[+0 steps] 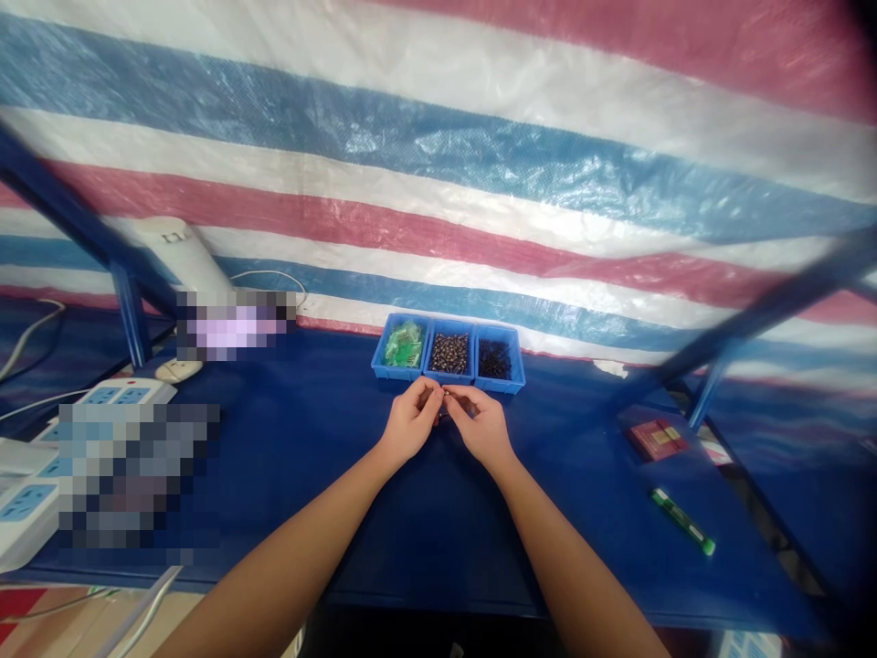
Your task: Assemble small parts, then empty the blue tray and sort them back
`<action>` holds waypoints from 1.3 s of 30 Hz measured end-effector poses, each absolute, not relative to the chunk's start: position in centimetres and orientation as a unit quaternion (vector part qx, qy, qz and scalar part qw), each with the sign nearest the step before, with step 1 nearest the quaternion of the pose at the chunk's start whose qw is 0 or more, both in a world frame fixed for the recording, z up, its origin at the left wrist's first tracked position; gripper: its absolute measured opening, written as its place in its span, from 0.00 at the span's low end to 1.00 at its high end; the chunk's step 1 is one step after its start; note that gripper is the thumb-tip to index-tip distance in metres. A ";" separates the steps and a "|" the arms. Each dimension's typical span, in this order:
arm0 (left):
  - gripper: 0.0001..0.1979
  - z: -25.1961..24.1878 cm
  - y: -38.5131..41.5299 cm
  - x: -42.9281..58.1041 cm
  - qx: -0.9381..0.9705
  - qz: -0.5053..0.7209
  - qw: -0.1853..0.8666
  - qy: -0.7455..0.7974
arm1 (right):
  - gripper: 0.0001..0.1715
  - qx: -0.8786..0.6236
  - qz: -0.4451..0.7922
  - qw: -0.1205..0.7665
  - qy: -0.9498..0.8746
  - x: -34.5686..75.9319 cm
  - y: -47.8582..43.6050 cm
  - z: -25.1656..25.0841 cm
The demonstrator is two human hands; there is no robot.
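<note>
My left hand (412, 419) and my right hand (480, 422) meet fingertip to fingertip over the blue table, just in front of three joined blue bins. Both are closed in a pinch around something tiny; a small glint shows between the fingers, but its kind is hidden. The left bin (397, 372) holds green pieces in clear plastic. Small brown, shiny metallic parts (450, 353) fill the middle bin. Thin black parts (494, 359) lie in the right bin.
White power strips (27, 512) and cables lie at the left, by a white cylinder (182, 256) and blurred-out items. On the right are a dark red box (658, 439) and a green tube-like packet (683, 521). Blue frame bars and a striped sheet (438, 201) bound the table (288, 475).
</note>
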State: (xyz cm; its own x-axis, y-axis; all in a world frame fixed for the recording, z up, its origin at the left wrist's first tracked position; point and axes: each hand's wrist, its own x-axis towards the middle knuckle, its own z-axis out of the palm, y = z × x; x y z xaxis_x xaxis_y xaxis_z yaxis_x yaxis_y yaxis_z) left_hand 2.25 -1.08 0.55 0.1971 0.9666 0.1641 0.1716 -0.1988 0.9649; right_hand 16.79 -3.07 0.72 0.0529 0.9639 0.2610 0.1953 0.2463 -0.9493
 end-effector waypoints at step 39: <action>0.11 0.6 -1.0 2.3 0.631 0.444 0.455 0.446 | 0.13 -0.504 0.397 0.529 -0.555 17.0 -2.8 0.6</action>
State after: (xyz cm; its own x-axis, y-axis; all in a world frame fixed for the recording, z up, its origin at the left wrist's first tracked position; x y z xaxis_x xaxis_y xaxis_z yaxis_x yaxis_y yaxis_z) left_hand 2.35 -0.99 0.61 0.2086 0.9658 0.1543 0.1587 -0.1891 0.9691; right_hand 17.03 -2.78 0.59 0.0681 0.9798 0.1879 0.1393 0.1772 -0.9743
